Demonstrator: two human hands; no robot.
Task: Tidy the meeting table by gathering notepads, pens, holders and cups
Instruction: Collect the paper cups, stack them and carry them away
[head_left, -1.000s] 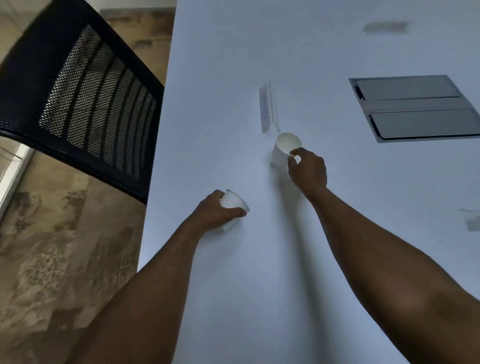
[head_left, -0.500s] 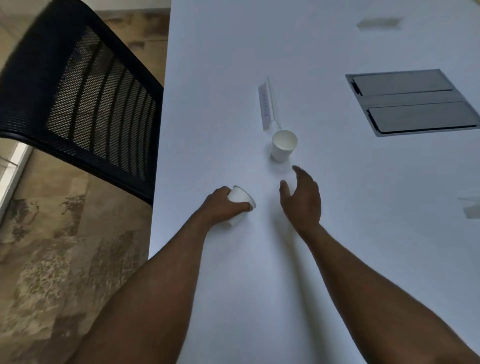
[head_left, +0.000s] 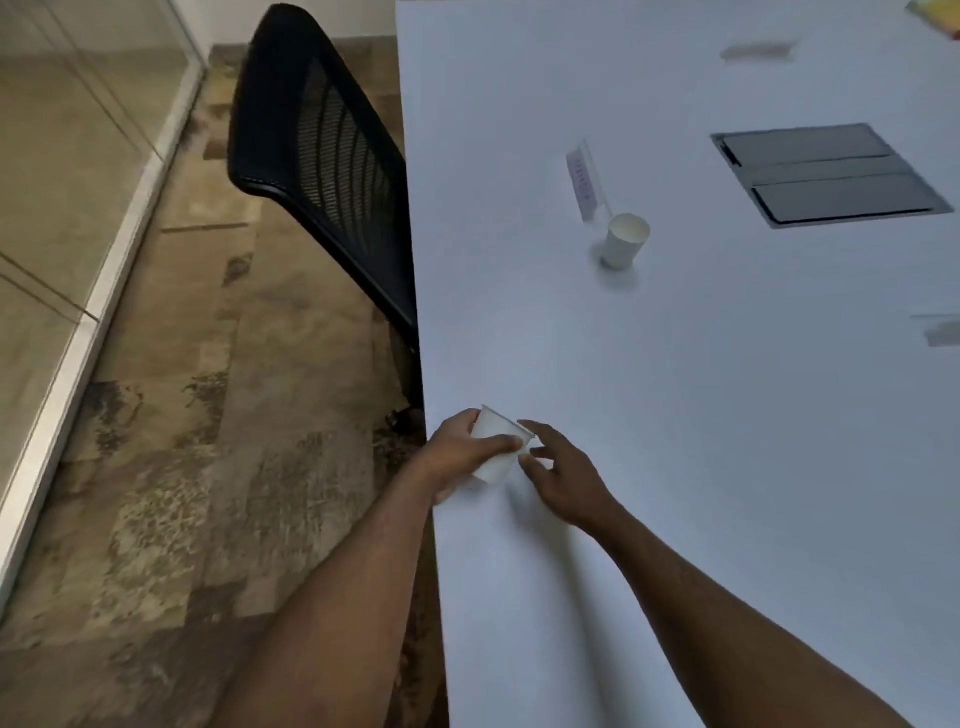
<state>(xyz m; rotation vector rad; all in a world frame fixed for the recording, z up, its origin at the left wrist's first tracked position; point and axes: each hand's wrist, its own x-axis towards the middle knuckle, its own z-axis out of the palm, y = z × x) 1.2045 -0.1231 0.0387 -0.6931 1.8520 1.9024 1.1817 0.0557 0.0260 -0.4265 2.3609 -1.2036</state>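
My left hand (head_left: 457, 457) grips a white paper cup (head_left: 497, 448) at the near left edge of the white table (head_left: 727, 467), the cup tilted. Just to its right, my right hand (head_left: 563, 478) has its fingers spread, fingertips beside the cup's rim; whether they touch it is unclear. A second white paper cup (head_left: 625, 240) stands upright farther out on the table. Right behind that cup stands a clear name-card holder (head_left: 584, 179).
A black mesh chair (head_left: 332, 171) is pushed against the table's left edge. A grey cable hatch (head_left: 826, 174) lies flush in the tabletop at the right. Small blurred items sit at the far top (head_left: 758, 51) and right edge (head_left: 943, 332). Glass partition on the left.
My right hand let go of the far cup and drew back beside my left hand. My left hand pulled its cup toward the table's near left edge. The view swung left.
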